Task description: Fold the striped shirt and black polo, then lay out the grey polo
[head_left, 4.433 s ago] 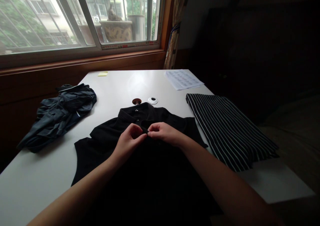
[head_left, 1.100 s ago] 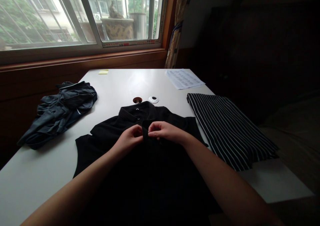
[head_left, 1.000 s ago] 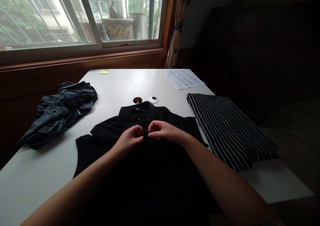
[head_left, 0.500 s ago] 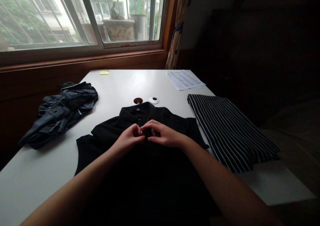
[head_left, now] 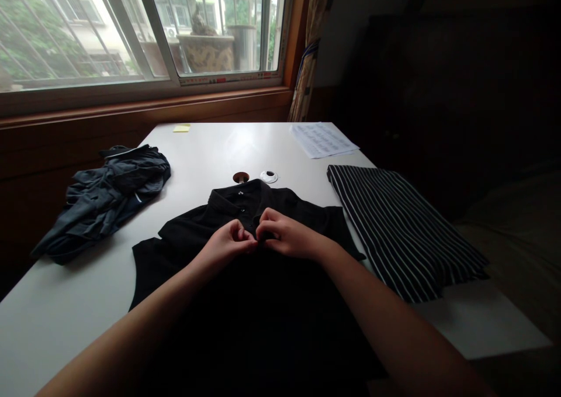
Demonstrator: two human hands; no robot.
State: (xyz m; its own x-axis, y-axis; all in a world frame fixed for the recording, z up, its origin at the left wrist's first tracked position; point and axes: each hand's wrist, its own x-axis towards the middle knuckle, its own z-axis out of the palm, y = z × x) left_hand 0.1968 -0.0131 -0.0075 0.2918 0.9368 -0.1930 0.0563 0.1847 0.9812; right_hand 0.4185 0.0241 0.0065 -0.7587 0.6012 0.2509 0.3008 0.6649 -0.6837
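A black collared shirt [head_left: 188, 227] lies spread face up on the white table [head_left: 205, 148], its collar toward the window. Two small pale buttons show near the neck. At the front placket, my left hand [head_left: 232, 238] pinches the dark cloth between thumb and fingers. My right hand [head_left: 283, 233] is closed on the same placket just to the right, its fingertips almost touching the left ones. Whether a button sits between the fingertips is hidden. The shirt's lower part is too dark to make out.
To the left lies a crumpled dark grey garment [head_left: 109, 198]. A folded black-and-white striped cloth [head_left: 403, 227] is on the right. Printed sheets [head_left: 323, 140] and a yellow note [head_left: 181, 128] lie at the far edge, beyond a round hole [head_left: 241, 177] and a white ring cover [head_left: 269, 177].
My right hand's index finger has drawn back from the left fingertips and curled in. Both hands keep their grip at the placket, and the view has shifted very slightly.
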